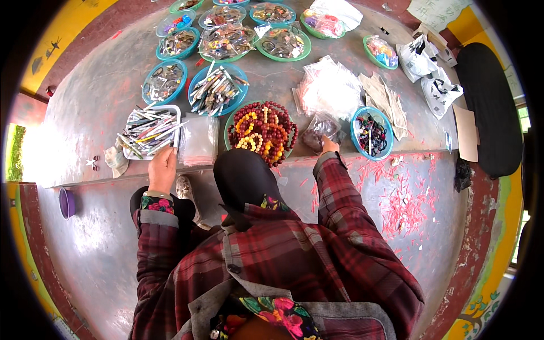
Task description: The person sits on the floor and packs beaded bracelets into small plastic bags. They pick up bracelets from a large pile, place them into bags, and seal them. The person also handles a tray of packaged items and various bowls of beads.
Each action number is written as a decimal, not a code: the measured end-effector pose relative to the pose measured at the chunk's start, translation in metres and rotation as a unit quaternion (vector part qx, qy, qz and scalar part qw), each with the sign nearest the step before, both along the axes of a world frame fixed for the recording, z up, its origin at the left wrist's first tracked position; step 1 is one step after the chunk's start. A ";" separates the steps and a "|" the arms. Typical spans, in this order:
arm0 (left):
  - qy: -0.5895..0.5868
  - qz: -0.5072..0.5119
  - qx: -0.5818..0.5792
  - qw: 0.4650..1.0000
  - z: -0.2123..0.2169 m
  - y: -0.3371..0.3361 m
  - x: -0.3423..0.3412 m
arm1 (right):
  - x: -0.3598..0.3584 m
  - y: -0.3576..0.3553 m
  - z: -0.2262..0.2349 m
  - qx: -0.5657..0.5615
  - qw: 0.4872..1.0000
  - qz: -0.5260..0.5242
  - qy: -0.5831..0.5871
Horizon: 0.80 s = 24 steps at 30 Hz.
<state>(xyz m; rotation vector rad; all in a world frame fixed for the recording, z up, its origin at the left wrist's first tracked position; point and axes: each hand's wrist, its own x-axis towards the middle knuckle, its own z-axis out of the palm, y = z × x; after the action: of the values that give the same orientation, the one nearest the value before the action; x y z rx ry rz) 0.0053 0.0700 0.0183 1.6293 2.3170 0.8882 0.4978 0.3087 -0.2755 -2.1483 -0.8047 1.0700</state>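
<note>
My left hand (163, 169) is closed at the near right corner of a white tray (179, 122) heaped with pens (148, 135); what its fingers hold, if anything, is hidden. Beside it lies a stack of clear plastic sleeves (199, 139). At the right, my right hand (328, 146) grips the near edge of a clear plastic bag (319, 131) with something dark in it. Between my hands stands a green bowl (228, 136) of red, orange and cream bead bracelets (262, 126). To the right of my right hand is a blue bowl (390, 148) of dark small items and a pen.
A blue basin of pens (215, 90) and several bowls of packed trinkets (283, 44) cover the raised ledge farther off. More clear bags (328, 85) lie behind the right hand. White carrier bags (441, 93) stand far right. Red scraps (402, 204) litter the lower floor; a purple bucket (67, 203) sits left.
</note>
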 end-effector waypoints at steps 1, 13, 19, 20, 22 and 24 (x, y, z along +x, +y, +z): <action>0.001 -0.001 -0.001 1.000 0.002 0.002 0.002 | 0.001 -0.001 -0.002 0.021 0.994 0.076 -0.072; -0.015 -0.049 -0.002 0.999 0.006 0.007 0.011 | -0.044 -0.004 0.056 0.166 0.897 -0.281 0.300; -0.017 -0.058 -0.020 0.998 0.014 0.006 0.015 | -0.030 -0.015 0.058 0.226 0.938 -0.093 0.247; -0.021 -0.062 -0.014 0.998 0.014 0.006 0.015 | -0.030 -0.013 0.062 0.194 0.922 -0.127 0.309; -0.031 -0.069 -0.002 0.997 0.014 0.006 0.017 | -0.030 -0.009 0.074 0.127 0.874 -0.211 0.419; -0.025 -0.088 -0.005 0.996 0.012 0.005 0.016 | -0.030 -0.016 0.094 0.142 0.856 -0.158 0.472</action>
<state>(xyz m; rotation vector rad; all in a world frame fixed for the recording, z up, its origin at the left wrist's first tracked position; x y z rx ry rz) 0.0212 0.0755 0.0305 1.7538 2.1016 0.8667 0.4683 0.2922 -0.1820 -1.1868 -0.1105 1.4878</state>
